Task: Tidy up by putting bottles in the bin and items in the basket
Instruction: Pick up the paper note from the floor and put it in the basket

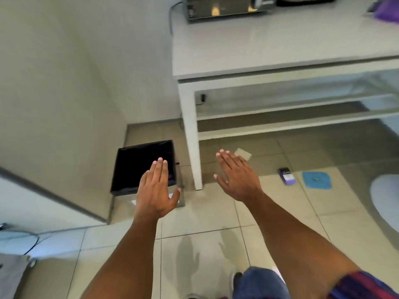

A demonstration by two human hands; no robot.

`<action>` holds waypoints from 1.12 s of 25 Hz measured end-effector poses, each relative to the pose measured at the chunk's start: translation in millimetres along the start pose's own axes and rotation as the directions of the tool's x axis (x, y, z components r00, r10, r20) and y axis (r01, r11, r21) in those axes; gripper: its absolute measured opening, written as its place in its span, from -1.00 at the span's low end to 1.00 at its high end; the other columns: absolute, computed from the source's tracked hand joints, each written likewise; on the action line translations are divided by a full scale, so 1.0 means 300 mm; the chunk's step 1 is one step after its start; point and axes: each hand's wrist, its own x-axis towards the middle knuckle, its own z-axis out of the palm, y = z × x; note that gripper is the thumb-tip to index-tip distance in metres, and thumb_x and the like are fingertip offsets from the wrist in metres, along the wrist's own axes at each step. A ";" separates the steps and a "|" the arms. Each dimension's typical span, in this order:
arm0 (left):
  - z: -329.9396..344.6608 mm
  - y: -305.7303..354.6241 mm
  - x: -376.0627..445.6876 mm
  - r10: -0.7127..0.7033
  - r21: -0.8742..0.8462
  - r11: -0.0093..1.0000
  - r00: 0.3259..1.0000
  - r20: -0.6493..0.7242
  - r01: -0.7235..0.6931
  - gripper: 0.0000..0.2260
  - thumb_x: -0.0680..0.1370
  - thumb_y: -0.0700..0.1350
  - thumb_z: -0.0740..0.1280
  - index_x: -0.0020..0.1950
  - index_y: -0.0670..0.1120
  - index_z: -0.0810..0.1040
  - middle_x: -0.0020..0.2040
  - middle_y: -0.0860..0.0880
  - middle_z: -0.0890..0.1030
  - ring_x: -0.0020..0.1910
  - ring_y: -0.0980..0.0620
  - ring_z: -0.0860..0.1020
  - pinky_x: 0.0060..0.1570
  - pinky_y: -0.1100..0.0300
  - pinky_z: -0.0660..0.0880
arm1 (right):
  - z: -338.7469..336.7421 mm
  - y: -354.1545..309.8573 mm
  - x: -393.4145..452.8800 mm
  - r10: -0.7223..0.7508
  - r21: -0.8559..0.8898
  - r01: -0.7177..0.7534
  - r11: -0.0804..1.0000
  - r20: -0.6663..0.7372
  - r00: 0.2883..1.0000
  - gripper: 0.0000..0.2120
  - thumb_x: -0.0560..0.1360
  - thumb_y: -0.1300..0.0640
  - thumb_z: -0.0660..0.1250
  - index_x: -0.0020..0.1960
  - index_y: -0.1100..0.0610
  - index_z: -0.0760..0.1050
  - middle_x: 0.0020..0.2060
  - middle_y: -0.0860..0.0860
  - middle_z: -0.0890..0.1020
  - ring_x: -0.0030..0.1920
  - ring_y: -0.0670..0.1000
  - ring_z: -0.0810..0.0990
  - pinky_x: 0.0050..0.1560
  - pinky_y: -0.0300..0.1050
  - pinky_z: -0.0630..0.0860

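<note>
Bin: a square bin (138,160) lined with glossy black plastic stands on the tiled floor in the corner, between the wall and the white table leg; its inside looks dark, contents unclear.
Left hand: the left hand (156,188) hovers over the bin's near edge, palm down, fingers straight and together, holding nothing.
Right hand: the right hand (238,176) is stretched flat in front of the table leg, fingers extended, empty.
Floor: a small purple packet (286,176) and a blue square lid (316,180) lie just apart on the tiles under the table (259,50).
Tabletop: a metal appliance (224,7) sits at the back.
</note>
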 end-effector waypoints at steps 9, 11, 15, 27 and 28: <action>0.035 0.649 0.025 0.326 -0.051 0.944 0.945 0.015 -0.325 -0.20 0.53 0.27 0.13 0.63 -0.20 0.12 0.63 -0.16 0.14 0.60 -0.15 0.16 0.51 -0.10 0.23 | -0.054 0.472 -0.584 0.357 0.000 -0.357 0.934 -0.046 0.933 -0.34 0.64 -0.20 0.08 0.62 0.15 0.17 0.59 0.06 0.26 0.58 0.05 0.20 0.57 -0.02 0.06; 0.055 0.820 0.002 0.385 -0.064 0.922 0.923 0.019 -0.383 -0.20 0.53 0.27 0.12 0.63 -0.19 0.11 0.64 -0.15 0.13 0.61 -0.14 0.14 0.53 -0.09 0.20 | -0.073 0.585 -0.723 0.417 -0.003 -0.418 0.909 -0.052 0.907 -0.33 0.65 -0.21 0.06 0.63 0.15 0.13 0.60 0.06 0.23 0.60 0.04 0.17 0.59 0.01 0.09; 0.089 1.133 -0.054 0.505 -0.073 0.862 0.862 0.037 -0.502 -0.19 0.54 0.28 0.10 0.65 -0.15 0.00 0.66 -0.11 0.00 0.64 -0.09 0.01 0.58 -0.05 0.04 | -0.111 0.782 -1.001 0.548 -0.014 -0.551 0.835 -0.082 0.833 -0.34 0.65 -0.19 0.08 0.62 0.16 0.15 0.59 0.08 0.25 0.58 0.07 0.20 0.57 0.02 0.11; 0.151 1.658 -0.139 0.728 -0.098 0.685 0.675 0.118 -0.722 -0.21 0.57 0.24 0.14 0.66 -0.15 -0.01 0.66 -0.11 -0.01 0.64 -0.07 -0.02 0.59 -0.03 -0.03 | -0.070 0.988 -1.524 0.790 0.060 -0.788 0.613 -0.094 0.607 -0.38 0.66 -0.09 0.14 0.63 0.15 0.11 0.60 0.07 0.22 0.58 0.08 0.20 0.56 0.00 0.07; 0.169 1.674 -0.137 0.739 -0.095 0.673 0.661 0.131 -0.733 -0.22 0.57 0.24 0.14 0.65 -0.15 0.00 0.66 -0.11 0.00 0.64 -0.07 -0.01 0.58 -0.02 -0.03 | -0.050 0.985 -1.542 0.800 0.063 -0.798 0.599 -0.076 0.595 -0.38 0.67 -0.09 0.12 0.64 0.14 0.08 0.61 0.06 0.19 0.60 0.07 0.17 0.57 -0.01 0.03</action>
